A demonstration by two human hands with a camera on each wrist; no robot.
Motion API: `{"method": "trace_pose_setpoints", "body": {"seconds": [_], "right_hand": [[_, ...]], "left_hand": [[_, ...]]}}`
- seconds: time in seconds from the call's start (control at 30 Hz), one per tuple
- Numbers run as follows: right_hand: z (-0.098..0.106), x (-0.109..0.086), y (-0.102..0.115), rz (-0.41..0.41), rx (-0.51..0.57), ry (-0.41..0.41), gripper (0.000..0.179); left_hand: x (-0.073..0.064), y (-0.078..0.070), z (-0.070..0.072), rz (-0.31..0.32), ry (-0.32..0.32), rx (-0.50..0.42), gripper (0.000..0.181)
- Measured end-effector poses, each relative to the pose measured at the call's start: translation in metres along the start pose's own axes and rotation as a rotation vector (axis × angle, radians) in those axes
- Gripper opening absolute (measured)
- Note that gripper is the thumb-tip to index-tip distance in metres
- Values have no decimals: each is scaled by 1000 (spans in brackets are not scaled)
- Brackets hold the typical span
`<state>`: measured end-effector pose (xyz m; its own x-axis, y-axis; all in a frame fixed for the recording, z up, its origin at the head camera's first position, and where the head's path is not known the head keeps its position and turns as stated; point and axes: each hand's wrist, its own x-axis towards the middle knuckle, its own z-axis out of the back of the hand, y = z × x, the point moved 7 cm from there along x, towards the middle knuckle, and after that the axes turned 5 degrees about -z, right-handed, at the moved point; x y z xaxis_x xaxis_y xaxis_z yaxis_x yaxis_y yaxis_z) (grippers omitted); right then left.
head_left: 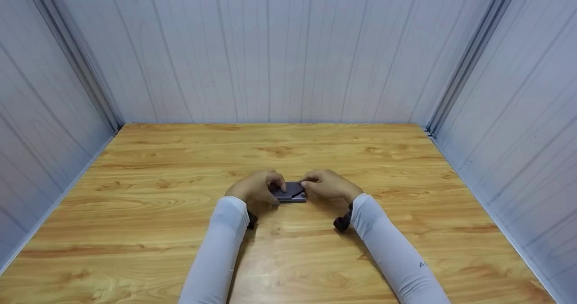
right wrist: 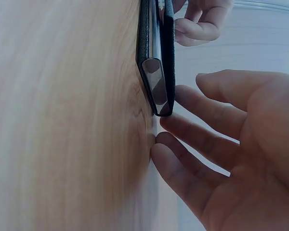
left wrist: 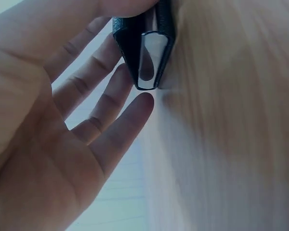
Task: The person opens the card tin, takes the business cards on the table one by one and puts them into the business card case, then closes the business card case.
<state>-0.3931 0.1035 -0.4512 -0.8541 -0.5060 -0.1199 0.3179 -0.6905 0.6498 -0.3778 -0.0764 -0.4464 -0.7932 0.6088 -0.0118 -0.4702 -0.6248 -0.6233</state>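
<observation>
A dark grey card case (head_left: 288,192) with a slanted flap lies on the wooden table between both hands. Its metallic end shows in the left wrist view, rounded and framed by the dark cover (left wrist: 154,60). My left hand (head_left: 259,186) grips the case's left part, thumb at the near edge and a bent finger on top. At the right end, my right hand (head_left: 329,184) has its fingertips by the flap's far corner. In the right wrist view, the right thumb stands apart from the case (right wrist: 156,62), and the loosely bent fingers reach its far end.
The wood-grain table (head_left: 288,259) spreads around the hands. Pale panel walls (head_left: 288,51) rise at the back and both sides. A dark wrist device (head_left: 342,223) sits under the right wrist, close to the tabletop.
</observation>
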Motion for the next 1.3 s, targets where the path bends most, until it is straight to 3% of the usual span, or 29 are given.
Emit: {"method": "trace_pose_setpoints", "body": {"seconds": [0.23, 0.43, 0.7, 0.87, 1.1, 1.3], "right_hand": [[-2, -2, 1, 1, 34, 24, 28], [-7, -1, -1, 22, 52, 65, 34], [-11, -1, -1, 25, -32, 99, 65], [-15, -2, 1, 37, -90, 93, 73], [-17, -4, 3, 38, -132, 78, 69], [-16, -4, 4, 42, -129, 76, 66]], "left_hand": [[-1, 1, -1, -4, 1, 0, 28], [-3, 7, -1, 30, 12, -82, 35], [-5, 9, 0, 37, 36, -187, 49], [-6, 12, 1, 67, 42, -145, 58], [-15, 19, 5, 171, 44, -102, 67], [-16, 16, 6, 185, 48, -86, 67]]}}
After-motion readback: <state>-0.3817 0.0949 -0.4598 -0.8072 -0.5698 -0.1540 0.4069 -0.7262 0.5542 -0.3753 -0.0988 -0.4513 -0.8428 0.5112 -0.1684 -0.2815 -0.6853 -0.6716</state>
